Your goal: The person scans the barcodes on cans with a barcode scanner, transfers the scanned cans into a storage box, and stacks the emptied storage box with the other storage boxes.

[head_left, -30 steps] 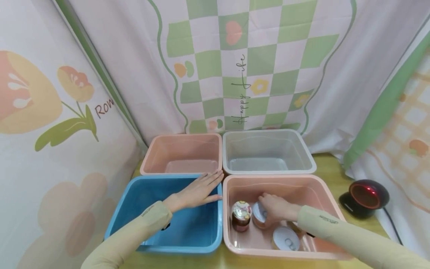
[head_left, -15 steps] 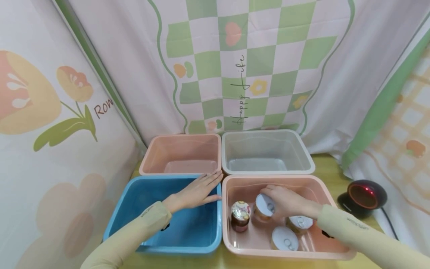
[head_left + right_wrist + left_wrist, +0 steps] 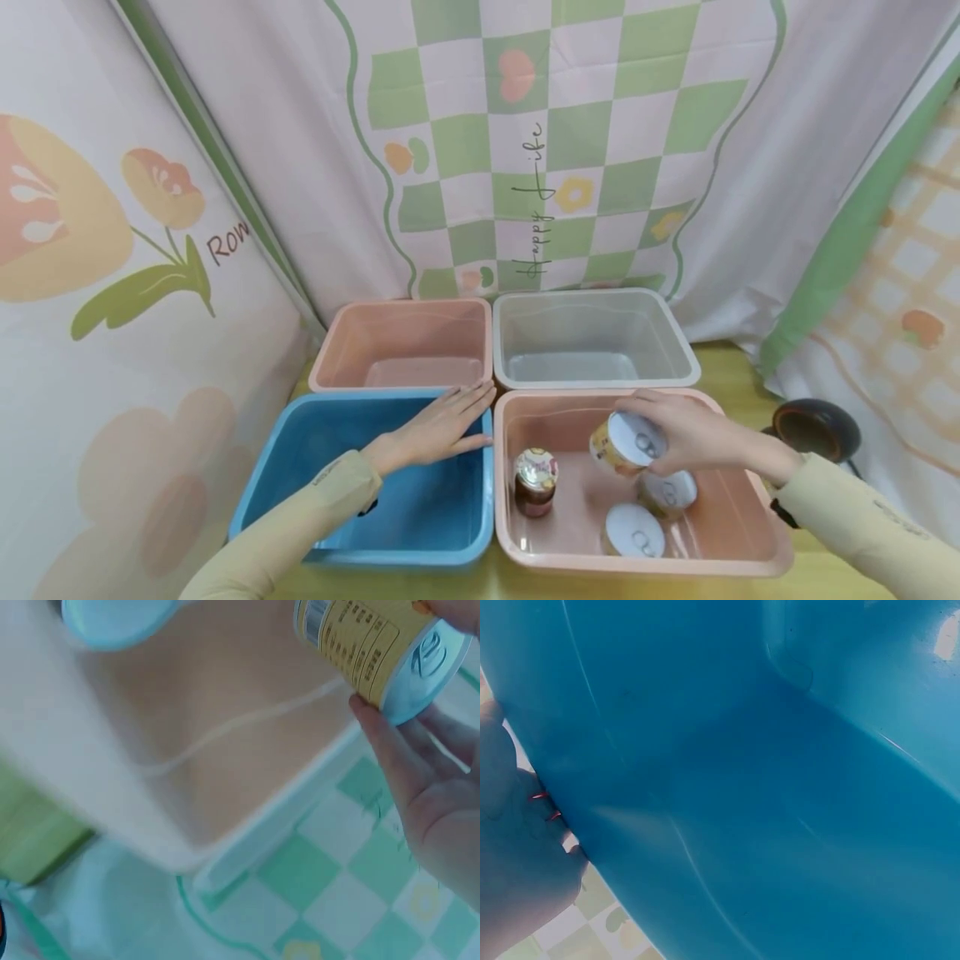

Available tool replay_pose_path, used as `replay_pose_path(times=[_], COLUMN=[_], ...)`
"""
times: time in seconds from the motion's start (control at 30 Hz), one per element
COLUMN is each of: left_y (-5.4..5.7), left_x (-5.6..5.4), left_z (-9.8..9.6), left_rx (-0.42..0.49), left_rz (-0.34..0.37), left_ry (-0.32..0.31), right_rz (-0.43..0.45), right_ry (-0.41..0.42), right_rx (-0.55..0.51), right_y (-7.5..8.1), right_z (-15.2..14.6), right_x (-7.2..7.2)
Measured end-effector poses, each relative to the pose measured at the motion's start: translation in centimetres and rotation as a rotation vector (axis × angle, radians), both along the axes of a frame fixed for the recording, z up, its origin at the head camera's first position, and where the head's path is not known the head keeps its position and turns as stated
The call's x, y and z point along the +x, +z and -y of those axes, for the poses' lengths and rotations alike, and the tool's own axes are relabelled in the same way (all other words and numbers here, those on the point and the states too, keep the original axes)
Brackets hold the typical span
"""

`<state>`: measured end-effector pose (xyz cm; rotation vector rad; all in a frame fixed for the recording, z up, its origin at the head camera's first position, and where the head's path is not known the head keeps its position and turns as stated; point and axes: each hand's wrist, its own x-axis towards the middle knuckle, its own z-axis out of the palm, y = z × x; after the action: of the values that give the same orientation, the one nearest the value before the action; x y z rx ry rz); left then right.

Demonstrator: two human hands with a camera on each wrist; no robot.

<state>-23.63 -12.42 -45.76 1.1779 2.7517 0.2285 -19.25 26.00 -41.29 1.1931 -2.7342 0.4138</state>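
Note:
My right hand (image 3: pixel 686 429) grips a yellow pull-tab can (image 3: pixel 609 450), tilted, raised above the floor of the near pink bin (image 3: pixel 645 568). In the right wrist view, fingers and thumb hold the can (image 3: pixel 356 649) near its silvery lid end, and printed text and a barcode show on its side. Below the hand stand two more pull-tab cans, one (image 3: pixel 671 493) just under it and another (image 3: pixel 633 531) nearer the front. A dark jar-like container (image 3: pixel 536 483) with a patterned top is at the bin's left. My left hand (image 3: pixel 438 427) rests with straight fingers on the blue bin's (image 3: pixel 405 557) right rim.
Behind stand another pink bin (image 3: pixel 401 303) on the left and a pale grey bin (image 3: pixel 600 385) on the right. A round black device (image 3: pixel 817 429) sits on the wooden table (image 3: pixel 731 375) at the right. Printed curtains (image 3: pixel 517 142) enclose the back and sides.
My right hand has lifted the can off the bin floor and carried it up and to the right, tilting it. The left hand has stayed in place on the blue rim.

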Motion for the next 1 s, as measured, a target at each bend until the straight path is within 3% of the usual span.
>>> replay_pose_path(times=[0.2,0.5,0.93,1.0], left_y=[-0.1,0.0,0.1,0.1], left_x=[0.0,0.1,0.2,0.2], left_z=[0.0,0.0,-0.1,-0.1], left_rx=[0.006,0.008,0.012,0.009], left_rz=[0.001,0.006,0.002,0.000], left_ry=[-0.001,0.009,-0.001,-0.003], right_rz=[-0.022,-0.062,-0.182,-0.163], right_ry=[0.077,-0.044,-0.209,-0.235], right_rx=[-0.085,-0.080,-0.104,-0.104], right_y=[1.6,3.0,3.4,3.4], right_z=[-2.4,-6.2,-12.3,-13.1], right_x=[0.2,0.6,0.2,0.2])
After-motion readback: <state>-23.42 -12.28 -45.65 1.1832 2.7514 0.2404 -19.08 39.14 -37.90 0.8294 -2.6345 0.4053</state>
